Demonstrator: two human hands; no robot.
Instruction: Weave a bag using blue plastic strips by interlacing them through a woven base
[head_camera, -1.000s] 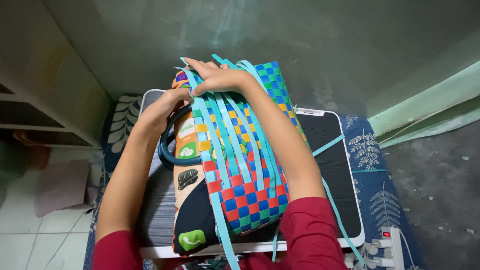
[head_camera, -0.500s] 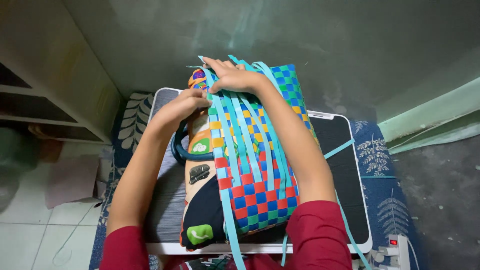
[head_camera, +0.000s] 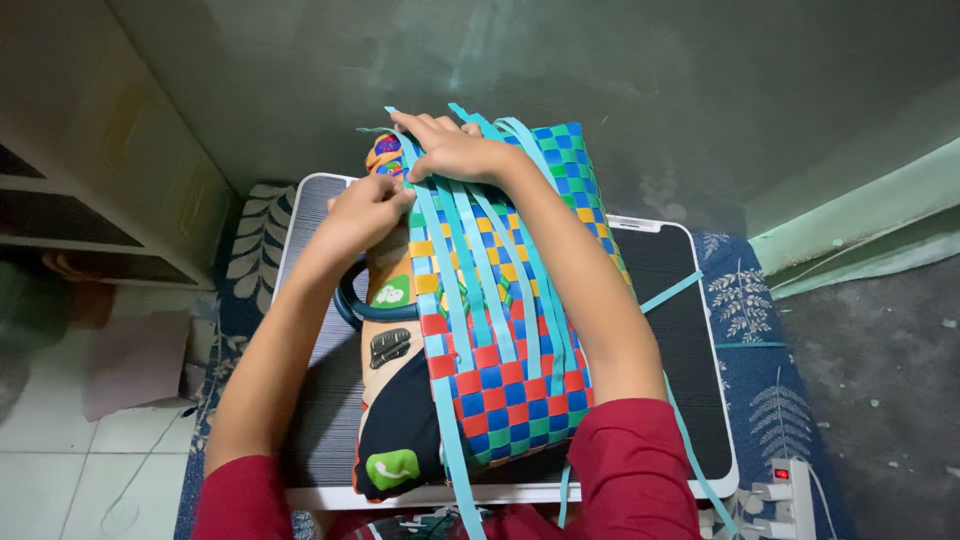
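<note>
Two hands work a checkered woven basket: right hand spread flat, left hand pinching glossy strips.

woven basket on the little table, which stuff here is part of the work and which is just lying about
In hand:
woven basket
loose teal strips
left hand
right hand
low table

Lying about:
power strip
patterned rug
shelf unit
pink cloth

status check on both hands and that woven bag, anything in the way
Left hand on woven bag's left edge. Right hand pressing teal strips at far end. Bag flat on small black table. Loose strip ends trail off table; nothing blocking.
</note>
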